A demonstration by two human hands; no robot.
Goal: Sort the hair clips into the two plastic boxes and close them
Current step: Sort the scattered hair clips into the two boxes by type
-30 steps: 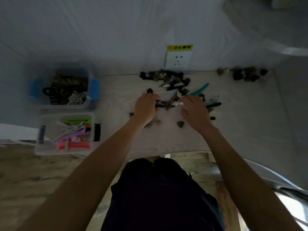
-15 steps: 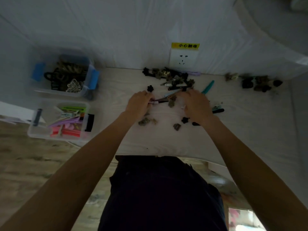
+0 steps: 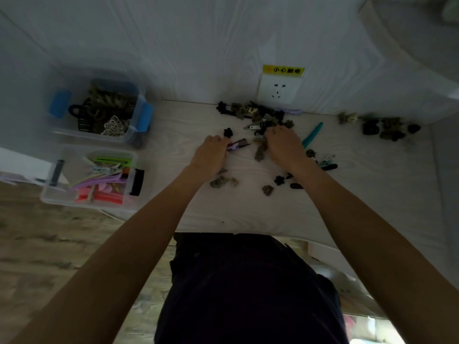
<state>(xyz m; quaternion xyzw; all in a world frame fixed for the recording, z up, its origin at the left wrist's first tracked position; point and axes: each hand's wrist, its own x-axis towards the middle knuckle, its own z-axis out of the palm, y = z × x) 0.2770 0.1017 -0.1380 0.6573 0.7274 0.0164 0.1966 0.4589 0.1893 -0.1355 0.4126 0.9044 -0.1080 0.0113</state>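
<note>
A heap of dark and coloured hair clips (image 3: 258, 117) lies at the back middle of the white table (image 3: 372, 194). My left hand (image 3: 210, 155) is closed around long clips (image 3: 238, 144), purple and dark, that stick out to its right. My right hand (image 3: 283, 146) lies palm down on the pile, its fingers curled over small clips; what it grips is hidden. On the left stand two open plastic boxes: the far one (image 3: 135, 134), with blue latches, holds dark claw clips; the near one (image 3: 51, 196), with black latches, holds long colourful clips.
A teal long clip (image 3: 313, 134) lies to the right of my right hand. Several small claw clips (image 3: 222, 181) lie near the table's front. Another dark cluster (image 3: 382, 127) sits at the far right. A wall socket (image 3: 279, 91) is behind the pile.
My right hand has moved further back onto the pile. My left hand has stayed closed on the long clips. The camera has tilted, so the whole scene sits lower and more to the right.
</note>
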